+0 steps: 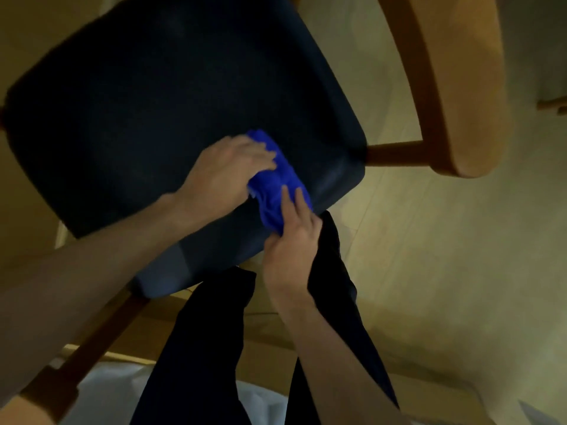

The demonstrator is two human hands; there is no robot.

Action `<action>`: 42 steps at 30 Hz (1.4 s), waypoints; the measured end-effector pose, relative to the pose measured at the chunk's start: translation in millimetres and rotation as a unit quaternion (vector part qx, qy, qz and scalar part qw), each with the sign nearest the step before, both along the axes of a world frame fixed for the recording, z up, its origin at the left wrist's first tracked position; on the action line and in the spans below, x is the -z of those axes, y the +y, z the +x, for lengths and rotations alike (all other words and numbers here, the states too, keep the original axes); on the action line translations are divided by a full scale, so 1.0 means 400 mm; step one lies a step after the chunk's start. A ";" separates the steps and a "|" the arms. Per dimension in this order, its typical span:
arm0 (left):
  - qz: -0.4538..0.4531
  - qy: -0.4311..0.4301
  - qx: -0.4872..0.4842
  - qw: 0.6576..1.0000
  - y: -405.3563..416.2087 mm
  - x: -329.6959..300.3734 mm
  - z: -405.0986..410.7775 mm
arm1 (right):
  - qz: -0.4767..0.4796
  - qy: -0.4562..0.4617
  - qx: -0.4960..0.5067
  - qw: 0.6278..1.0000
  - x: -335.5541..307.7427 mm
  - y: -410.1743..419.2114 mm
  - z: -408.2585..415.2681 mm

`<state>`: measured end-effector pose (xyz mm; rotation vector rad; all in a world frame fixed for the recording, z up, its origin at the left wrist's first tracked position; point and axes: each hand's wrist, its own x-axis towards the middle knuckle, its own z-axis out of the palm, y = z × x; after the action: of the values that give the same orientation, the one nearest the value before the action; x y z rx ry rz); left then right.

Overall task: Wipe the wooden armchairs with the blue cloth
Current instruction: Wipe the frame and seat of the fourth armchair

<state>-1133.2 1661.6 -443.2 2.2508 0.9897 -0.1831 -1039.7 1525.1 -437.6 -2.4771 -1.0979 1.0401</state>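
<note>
Pale wood-look flooring (429, 240) spreads under and beyond a wooden armchair (441, 87), seen from straight above. Its dark navy seat cushion (153, 102) fills the upper left of the view, and the landmark for everything else is the cushion's near right corner, rounded and slightly shiny.

Bunched into a crumpled roll, the blue cloth (273, 182) lies on the cushion just inside that corner, running along the right edge. The left hand (227, 173) lies over the cloth's far end, fingers loosely curved onto the fabric and pressing it down. The right hand (291, 240) meets the cloth's near end at the cushion's front edge, two fingers laid straight along the top; whether the thumb pinches beneath cannot be told.

Right of the corner, a curved wooden armrest (460, 118) arcs away, joined to the seat by a short rail (395, 154); open floor shows through the gap between them. Below the corner stand the person's dark trouser legs (214, 348), close against the front edge. Another wooden frame piece (92, 342) runs diagonally at lower left.
</note>
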 end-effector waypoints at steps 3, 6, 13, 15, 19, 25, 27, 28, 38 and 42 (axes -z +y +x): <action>0.002 -0.002 -0.018 1.000 -0.030 -0.016 -0.079 | 0.006 0.055 -0.062 0.997 -0.010 -0.012 0.007; 0.008 -0.058 -0.037 0.998 -0.004 -0.017 -0.014 | 0.029 0.037 -0.064 0.997 -0.017 0.019 0.106; 0.028 -0.068 -0.004 0.997 0.103 0.020 0.339 | 0.050 -0.082 0.000 0.995 0.043 0.089 0.304; 0.038 -0.064 0.008 0.997 0.094 0.035 0.308 | 0.026 -0.095 0.019 0.995 0.053 0.089 0.251; 0.001 -0.055 -0.003 0.998 0.037 0.007 0.092 | -0.020 -0.107 -0.043 0.993 0.034 0.050 0.064; -0.031 0.141 -0.113 0.983 -0.120 -0.081 -0.352 | -0.049 0.106 -0.219 0.969 -0.015 -0.040 -0.321; -0.086 0.219 -0.170 0.957 -0.159 -0.105 -0.436 | -0.060 0.138 -0.293 0.944 -0.015 -0.044 -0.360; -0.095 0.233 -0.202 0.946 -0.171 -0.108 -0.447 | -0.058 0.144 -0.316 0.936 -0.013 -0.031 -0.347; 0.034 -0.055 -0.260 0.963 0.127 -0.031 -0.044 | 0.120 -0.097 -0.280 0.947 0.004 0.344 0.140; 0.029 -0.010 -0.151 0.988 0.195 0.014 -0.013 | 0.079 -0.168 -0.230 0.955 0.058 0.387 0.144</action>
<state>-1138.4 1739.6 -448.7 2.1161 1.3238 0.0014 -982.2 1680.0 -460.7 -2.3757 -1.8482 0.6012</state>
